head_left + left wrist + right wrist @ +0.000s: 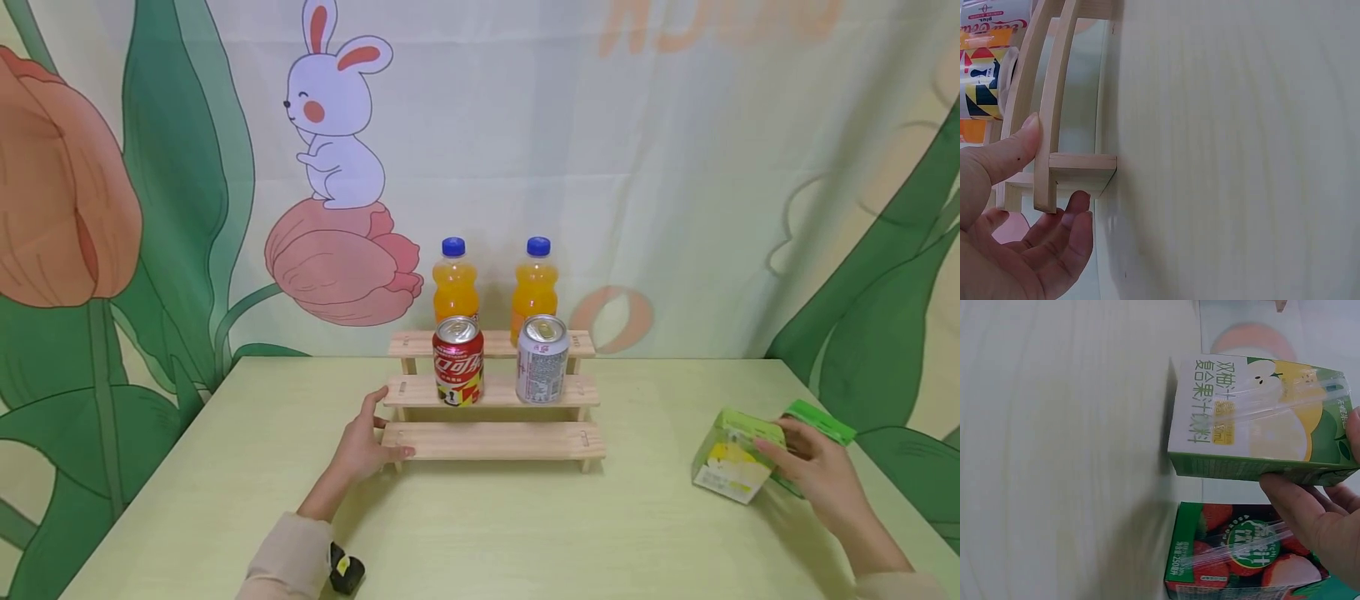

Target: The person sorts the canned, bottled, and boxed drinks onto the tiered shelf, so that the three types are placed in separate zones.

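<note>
My left hand [362,450] grips the left end of the three-step wooden rack [498,442]. In the left wrist view its thumb lies on a step board [1054,119], with the other fingers curled around the end. Over at the right, my right hand [828,483] holds a green-and-white citrus juice carton [1254,419] between thumb and fingers. The head view shows this carton [733,462] tilted. A second green juice carton [1247,550], with red fruit pictures, stands beside it and is partly hidden by the hand in the head view.
A red cola can [459,362] and a pale can [542,360] stand on the middle step. Two orange drink bottles [455,287] with blue caps are on the top step. A black object [347,571] lies by the left sleeve. A printed curtain [525,150] hangs behind the table.
</note>
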Available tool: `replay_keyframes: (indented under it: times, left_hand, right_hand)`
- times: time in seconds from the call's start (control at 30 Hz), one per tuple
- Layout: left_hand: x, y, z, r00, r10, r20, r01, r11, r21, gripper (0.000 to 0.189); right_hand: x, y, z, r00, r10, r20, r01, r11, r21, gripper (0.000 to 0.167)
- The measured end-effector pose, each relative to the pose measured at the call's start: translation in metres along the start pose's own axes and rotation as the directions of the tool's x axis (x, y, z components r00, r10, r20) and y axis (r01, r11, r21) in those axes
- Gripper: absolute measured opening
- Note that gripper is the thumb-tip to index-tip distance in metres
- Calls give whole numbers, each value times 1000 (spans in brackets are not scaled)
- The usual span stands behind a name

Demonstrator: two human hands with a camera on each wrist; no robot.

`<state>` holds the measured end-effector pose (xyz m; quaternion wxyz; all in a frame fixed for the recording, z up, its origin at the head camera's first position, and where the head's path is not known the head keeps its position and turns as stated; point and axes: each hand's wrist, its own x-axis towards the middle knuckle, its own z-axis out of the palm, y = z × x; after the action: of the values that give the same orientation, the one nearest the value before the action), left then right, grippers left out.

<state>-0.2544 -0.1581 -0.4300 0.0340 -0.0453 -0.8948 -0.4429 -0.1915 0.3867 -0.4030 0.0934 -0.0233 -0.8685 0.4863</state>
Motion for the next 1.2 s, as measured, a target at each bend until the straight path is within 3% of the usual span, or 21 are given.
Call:
replay_keyframes:
  times: [0.13,0.37,0.87,1.2]
  left_hand:
    - [0,-1,1,1000,-1,0,1,1000,-1,96]
    - [0,1,1,1000,-5,1,5,1000,-5,96]
    - [2,0,0,1000,-16,4,16,1000,1,95]
    - [2,-1,-1,1000,-12,10,12,1000,0,96]
  right_hand:
    - [-2,-9,-1,1000,22,14,-22,998,-57,69]
    - [-9,-25,-3,999,25,-25,-29,987,-158,70]
    - [-19,-41,-1,999,3,-49,-6,999,-44,65]
    - [-24,-54,5,999,-26,-42,22,995,-94,61]
